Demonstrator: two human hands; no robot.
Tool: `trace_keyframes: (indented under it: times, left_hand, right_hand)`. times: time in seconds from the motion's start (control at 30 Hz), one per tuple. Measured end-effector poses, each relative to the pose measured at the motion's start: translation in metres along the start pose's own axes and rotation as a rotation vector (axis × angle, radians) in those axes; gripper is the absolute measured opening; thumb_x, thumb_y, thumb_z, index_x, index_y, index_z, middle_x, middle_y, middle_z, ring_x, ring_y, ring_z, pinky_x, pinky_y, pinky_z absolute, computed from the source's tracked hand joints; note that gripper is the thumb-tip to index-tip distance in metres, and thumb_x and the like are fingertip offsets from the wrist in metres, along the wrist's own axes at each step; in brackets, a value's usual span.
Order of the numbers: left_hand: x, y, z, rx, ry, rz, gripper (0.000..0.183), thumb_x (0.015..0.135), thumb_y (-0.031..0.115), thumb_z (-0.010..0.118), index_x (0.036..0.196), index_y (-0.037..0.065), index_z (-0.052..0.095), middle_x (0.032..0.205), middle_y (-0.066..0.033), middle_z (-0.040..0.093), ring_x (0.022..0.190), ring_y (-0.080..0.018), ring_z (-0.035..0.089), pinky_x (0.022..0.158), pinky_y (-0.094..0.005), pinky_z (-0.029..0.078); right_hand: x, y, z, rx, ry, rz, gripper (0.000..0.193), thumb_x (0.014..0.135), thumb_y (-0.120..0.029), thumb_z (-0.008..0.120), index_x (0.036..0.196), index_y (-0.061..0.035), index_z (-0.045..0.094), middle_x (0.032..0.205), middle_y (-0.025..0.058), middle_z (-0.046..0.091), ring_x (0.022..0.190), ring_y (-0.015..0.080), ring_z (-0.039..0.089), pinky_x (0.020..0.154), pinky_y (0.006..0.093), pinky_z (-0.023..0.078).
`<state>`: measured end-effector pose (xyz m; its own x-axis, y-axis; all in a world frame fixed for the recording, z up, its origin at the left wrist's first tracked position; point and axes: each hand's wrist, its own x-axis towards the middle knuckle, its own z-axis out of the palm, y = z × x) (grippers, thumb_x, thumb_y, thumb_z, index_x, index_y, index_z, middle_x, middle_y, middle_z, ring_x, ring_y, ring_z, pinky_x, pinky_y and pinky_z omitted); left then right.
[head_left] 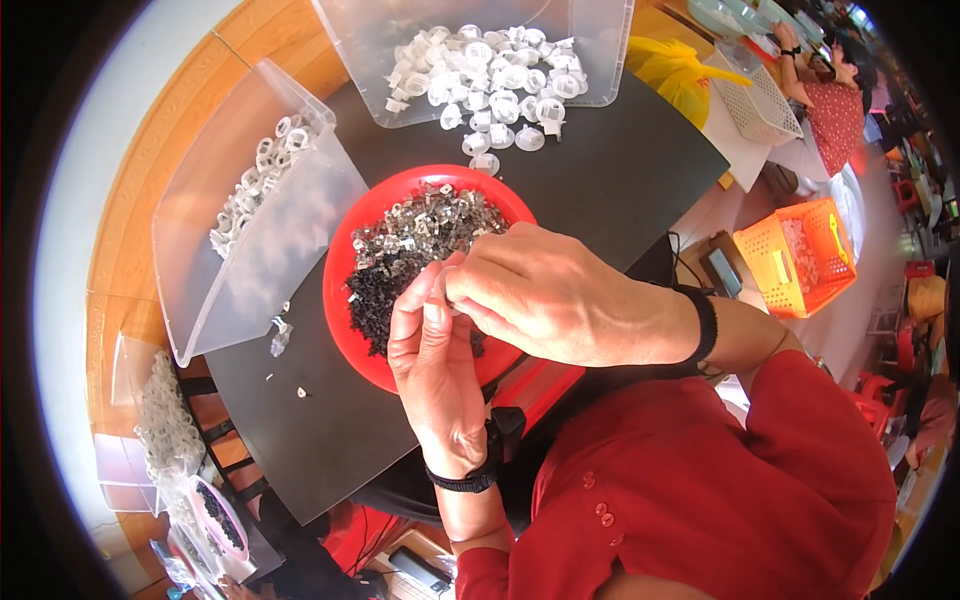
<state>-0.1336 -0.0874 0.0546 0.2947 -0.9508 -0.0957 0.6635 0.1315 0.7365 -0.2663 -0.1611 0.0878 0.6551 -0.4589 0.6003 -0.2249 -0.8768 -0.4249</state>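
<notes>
Over the red bowl [352, 375], my two hands meet at the fingertips. My left hand [440, 370] is closed, thumb and fingers pinching a small whitish plastic part [441, 287] that is mostly covered. My right hand [560, 300] comes in from the right, its thumb and forefinger closed at that same spot; whatever else it may grip is hidden. Small black pieces [372, 310] fill the near left of the bowl, and small shiny metal pieces [430, 225] heap up on its far side.
A clear bin [610, 60] at the far edge spills white round plastic parts [490, 90] onto the dark table [640, 170]. At left, a translucent bin [270, 270] holds white ring-shaped parts [262, 175]. An orange basket [790, 265] and another person [835, 120] are at right.
</notes>
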Motion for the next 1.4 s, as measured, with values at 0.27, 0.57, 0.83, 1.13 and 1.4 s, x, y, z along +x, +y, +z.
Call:
trace_keyframes:
  times: [0.27,0.57,0.83,1.13,1.4]
  left_hand:
    - [0.001,-0.005,-0.002,-0.216,0.014,-0.038,0.027,0.092,0.011,0.059,0.118,0.004,0.059,0.118,-0.0085,0.062,0.110,-0.0190,0.058,0.101,-0.0354,0.044]
    - [0.001,-0.008,0.003,-0.184,0.036,-0.082,0.028,0.095,0.014,0.056,0.121,0.004,0.057,0.118,-0.0062,0.062,0.109,-0.0174,0.057,0.102,-0.0349,0.042]
    - [0.002,-0.009,0.000,-0.243,0.070,-0.098,0.027,0.096,0.014,0.055,0.121,0.004,0.057,0.119,-0.0065,0.061,0.111,-0.0175,0.055,0.102,-0.0345,0.042]
    - [0.003,-0.006,-0.001,-0.134,0.083,0.014,0.024,0.095,0.011,0.056,0.118,0.004,0.059,0.117,-0.0072,0.062,0.108,-0.0178,0.058,0.100,-0.0348,0.045]
    - [0.004,-0.010,0.003,-0.083,0.033,0.018,0.024,0.096,0.013,0.055,0.119,0.004,0.058,0.116,-0.0067,0.061,0.107,-0.0167,0.058,0.097,-0.0335,0.045]
  right_hand:
    - [0.003,0.003,0.008,0.160,0.057,0.031,0.014,0.084,-0.005,0.063,0.094,-0.0076,0.053,0.077,0.0063,0.053,0.068,0.0275,0.059,0.058,0.0379,0.049]
    - [0.003,0.015,0.006,0.286,0.007,0.061,0.012,0.085,-0.006,0.063,0.091,-0.0060,0.053,0.080,0.0081,0.055,0.069,0.0289,0.060,0.056,0.0368,0.048]
    - [0.003,0.016,0.008,0.306,0.021,0.044,0.013,0.084,-0.005,0.064,0.091,-0.0062,0.053,0.079,0.0074,0.055,0.067,0.0280,0.059,0.056,0.0360,0.048]
    - [0.007,0.015,0.014,0.359,0.038,0.061,0.011,0.085,-0.004,0.063,0.092,-0.0050,0.055,0.080,0.0084,0.057,0.068,0.0277,0.060,0.058,0.0358,0.048]
    - [0.006,0.021,0.002,0.304,-0.026,0.046,0.014,0.081,-0.002,0.066,0.092,-0.0050,0.058,0.080,0.0078,0.060,0.067,0.0265,0.062,0.057,0.0349,0.049]
